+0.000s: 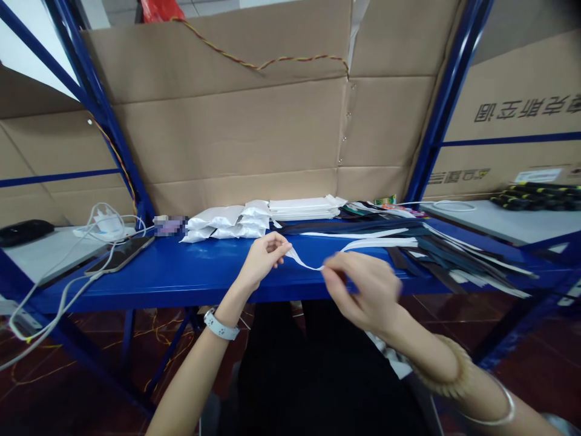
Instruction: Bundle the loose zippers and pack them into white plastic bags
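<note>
Between my two hands a narrow white strip [303, 261] sags slightly above the front part of the blue table [195, 266]. One end is pinched in the fingertips of my left hand [267, 251]. My right hand [361, 284], blurred by motion, is closed on the strip's other side. Just behind the right hand, a flat white strip [381, 243] lies on the table. Long dark strips [354, 226] are laid out behind it, and a fanned pile of dark and white strips [458, 254] spreads to the right.
White packets [227, 221] and a stack of flat white pieces [304, 208] line the back, against cardboard [236, 133]. On the left are a phone [120, 254], white cables [97, 272] and a black mouse [26, 231]. Blue posts [447, 91] flank the table. Black-and-yellow items [540, 197] lie at right.
</note>
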`<state>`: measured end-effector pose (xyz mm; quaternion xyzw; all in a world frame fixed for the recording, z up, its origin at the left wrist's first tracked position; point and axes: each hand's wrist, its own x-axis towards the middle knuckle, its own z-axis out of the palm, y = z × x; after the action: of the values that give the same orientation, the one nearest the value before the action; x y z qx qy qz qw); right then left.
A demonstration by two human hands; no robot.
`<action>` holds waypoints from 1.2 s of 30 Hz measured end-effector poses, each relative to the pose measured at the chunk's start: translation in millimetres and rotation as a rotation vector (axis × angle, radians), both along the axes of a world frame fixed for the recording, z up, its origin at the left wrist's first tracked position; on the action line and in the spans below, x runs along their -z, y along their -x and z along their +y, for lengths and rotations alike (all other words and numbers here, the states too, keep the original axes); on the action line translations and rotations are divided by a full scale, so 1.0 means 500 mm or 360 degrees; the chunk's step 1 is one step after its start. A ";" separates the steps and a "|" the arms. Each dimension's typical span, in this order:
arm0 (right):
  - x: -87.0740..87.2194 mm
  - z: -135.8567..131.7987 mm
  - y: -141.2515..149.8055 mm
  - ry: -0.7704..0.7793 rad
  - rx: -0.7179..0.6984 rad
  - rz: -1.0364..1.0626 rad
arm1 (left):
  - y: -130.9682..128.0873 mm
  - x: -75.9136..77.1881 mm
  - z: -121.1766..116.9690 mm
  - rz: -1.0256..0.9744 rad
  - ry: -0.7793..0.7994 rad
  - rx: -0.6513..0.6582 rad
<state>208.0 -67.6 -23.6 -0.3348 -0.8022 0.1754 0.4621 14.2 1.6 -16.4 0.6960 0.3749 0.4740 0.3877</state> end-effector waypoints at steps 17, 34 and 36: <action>0.013 0.090 0.006 0.0769 -0.0482 0.0402 | -0.043 -0.017 -0.048 0.0214 -0.0377 0.0054; -0.018 0.146 -0.121 -0.0377 0.0527 -0.0331 | 0.087 -0.061 0.002 0.0129 -0.0859 -0.0868; -0.020 0.161 -0.157 -0.0468 0.0615 -0.0405 | 0.133 -0.067 0.013 0.0100 -0.0868 -0.1012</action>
<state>286.7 12.8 -13.6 -0.4303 -0.7919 -0.0778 0.4261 -52.2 8.3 17.2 0.6370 0.4434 0.6305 0.0118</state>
